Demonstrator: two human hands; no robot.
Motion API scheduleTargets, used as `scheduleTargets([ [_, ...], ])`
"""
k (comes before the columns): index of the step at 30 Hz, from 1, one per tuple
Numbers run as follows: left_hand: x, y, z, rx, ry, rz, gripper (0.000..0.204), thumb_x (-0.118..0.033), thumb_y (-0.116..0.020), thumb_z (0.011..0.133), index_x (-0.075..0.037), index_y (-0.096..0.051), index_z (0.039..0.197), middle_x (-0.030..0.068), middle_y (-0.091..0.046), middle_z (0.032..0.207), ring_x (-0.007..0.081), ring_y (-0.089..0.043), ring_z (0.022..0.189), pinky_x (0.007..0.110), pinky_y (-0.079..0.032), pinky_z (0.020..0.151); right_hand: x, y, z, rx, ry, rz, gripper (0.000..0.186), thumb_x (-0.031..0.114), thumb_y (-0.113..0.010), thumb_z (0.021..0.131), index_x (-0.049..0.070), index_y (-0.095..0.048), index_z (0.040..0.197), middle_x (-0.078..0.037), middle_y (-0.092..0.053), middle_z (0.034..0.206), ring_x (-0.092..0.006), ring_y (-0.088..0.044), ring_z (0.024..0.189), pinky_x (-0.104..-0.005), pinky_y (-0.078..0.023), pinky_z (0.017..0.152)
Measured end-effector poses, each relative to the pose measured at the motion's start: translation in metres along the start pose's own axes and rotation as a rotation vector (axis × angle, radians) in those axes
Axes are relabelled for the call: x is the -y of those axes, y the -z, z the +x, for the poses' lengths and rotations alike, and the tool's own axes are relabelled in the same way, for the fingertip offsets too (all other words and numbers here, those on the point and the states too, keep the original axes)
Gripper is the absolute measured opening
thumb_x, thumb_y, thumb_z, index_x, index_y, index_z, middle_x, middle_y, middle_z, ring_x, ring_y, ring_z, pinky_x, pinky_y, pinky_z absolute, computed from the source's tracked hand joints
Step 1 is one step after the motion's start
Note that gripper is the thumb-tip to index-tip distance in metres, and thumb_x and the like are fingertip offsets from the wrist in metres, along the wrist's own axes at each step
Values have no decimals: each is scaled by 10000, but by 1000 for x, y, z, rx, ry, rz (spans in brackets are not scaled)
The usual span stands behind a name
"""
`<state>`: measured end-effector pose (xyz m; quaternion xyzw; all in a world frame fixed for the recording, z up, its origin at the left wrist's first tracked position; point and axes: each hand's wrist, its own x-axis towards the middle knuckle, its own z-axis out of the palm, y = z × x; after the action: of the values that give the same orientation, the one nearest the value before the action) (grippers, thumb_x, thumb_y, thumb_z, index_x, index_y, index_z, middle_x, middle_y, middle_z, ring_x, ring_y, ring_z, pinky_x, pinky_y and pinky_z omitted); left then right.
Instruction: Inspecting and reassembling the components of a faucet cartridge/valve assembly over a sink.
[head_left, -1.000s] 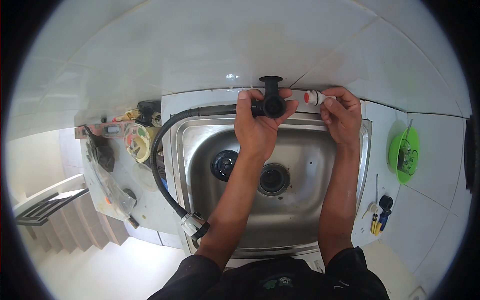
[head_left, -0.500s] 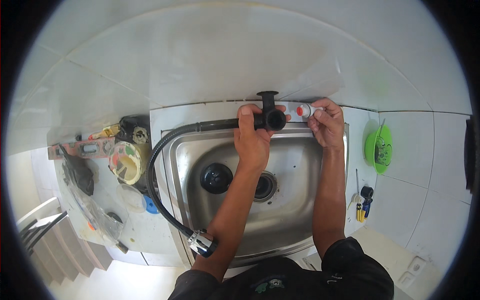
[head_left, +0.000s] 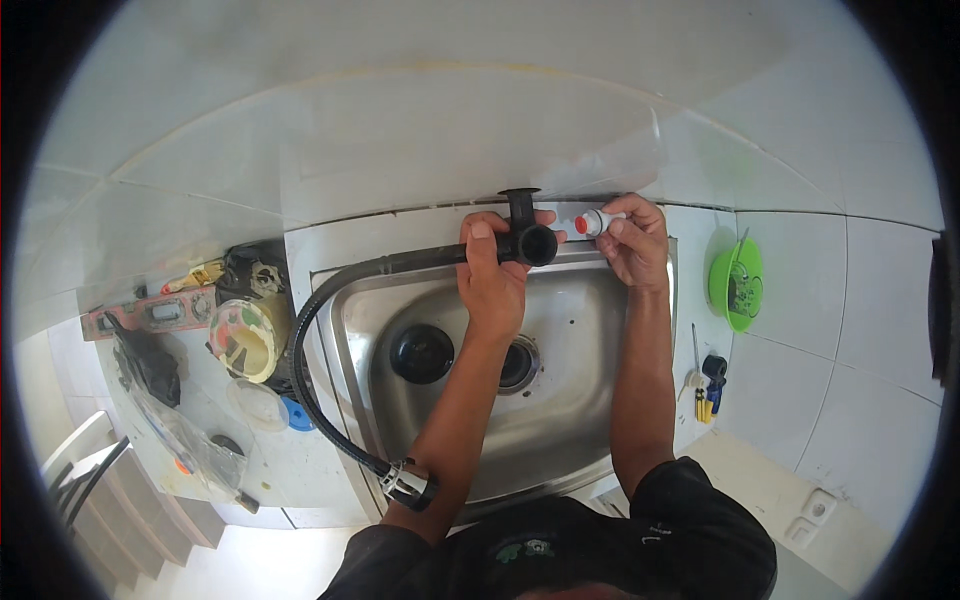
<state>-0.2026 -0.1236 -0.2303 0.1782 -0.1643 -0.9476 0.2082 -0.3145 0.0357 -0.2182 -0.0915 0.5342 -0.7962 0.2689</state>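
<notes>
Nearest to me, the shiny silver and black round end [head_left: 408,485] of a long, bendy black hose [head_left: 350,274] sits by my left forearm. Under my arms is a shiny metal sink [head_left: 565,425], with a round black plastic disc [head_left: 421,353] in it and a round drain [head_left: 517,364] partly hidden behind my arm. I think my step right now is holding two parts close together, not joined. The next move seems to call for a firm hold with both hands and a careful look at which way each part points. My left hand [head_left: 492,275] is closed around a black tap body with a round hole [head_left: 528,238], over the back edge of the sink, and the hose comes out of its left side. My right hand [head_left: 642,250] pinches a small white plastic plug with a red tip and a dark ring [head_left: 604,222]. The red tip points left at the tap body, just beside it but not touching. Past my hands is the shiny pale tile wall [head_left: 470,130]. The tap body's flat black foot [head_left: 519,190] is up by the wall, but I can't tell if it touches.
</notes>
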Motion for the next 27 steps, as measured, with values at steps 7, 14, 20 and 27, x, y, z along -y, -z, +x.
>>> scheduleTargets([
  [7,2,1,-1,-5,-7,11,355,-433,-411,976,-78,-417,952,268,-603,1040,345,-653,854,475,-543,838,0,1,-1,12,2,26,154,-19,-662,793,-32,-625,942,-95,-623,744,-135,-554,546,-236,-441,479],
  [14,0,1,-2,3,-3,39,335,-423,-423,970,-88,-423,958,259,-604,1041,338,-653,845,486,-540,838,-2,0,-2,66,65,41,176,-51,-660,768,-20,-629,939,-112,-631,821,-147,-573,619,-238,-460,528],
  [20,1,2,0,18,-13,38,324,-417,-415,971,-94,-434,969,261,-606,1057,341,-652,838,490,-540,833,-1,3,-1,84,42,84,177,-64,-652,762,-17,-619,930,-135,-634,874,-157,-580,649,-250,-482,549],
  [27,-2,0,0,6,-1,57,303,-398,-387,978,-100,-443,979,265,-609,1058,350,-651,831,491,-538,829,-2,5,0,114,39,87,183,-86,-635,762,-8,-606,925,-136,-633,918,-162,-602,671,-243,-505,562],
])
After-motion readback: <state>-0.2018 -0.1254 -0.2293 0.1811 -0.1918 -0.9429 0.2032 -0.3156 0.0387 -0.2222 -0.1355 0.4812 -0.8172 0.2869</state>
